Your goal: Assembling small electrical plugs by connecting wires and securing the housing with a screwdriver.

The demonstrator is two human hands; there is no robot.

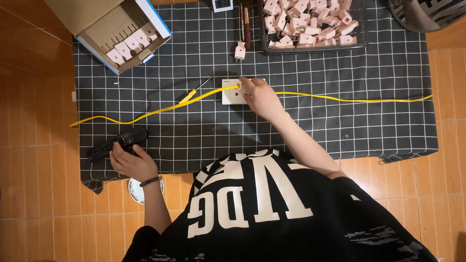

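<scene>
Right hand (259, 97) is pinching a small, light, rigid pink plug at the white socket plate (232, 93) mid-bench, best gripped by its body, while left hand (130, 162) is curling around a black tool (116, 143).

The scene is being lit evenly and warmly from above. Soft shadows are being cast toward the viewer beneath the right hand (259, 97) and forearm. Edges are being bent by wide-angle distortion; focus is being kept sharp.
</scene>
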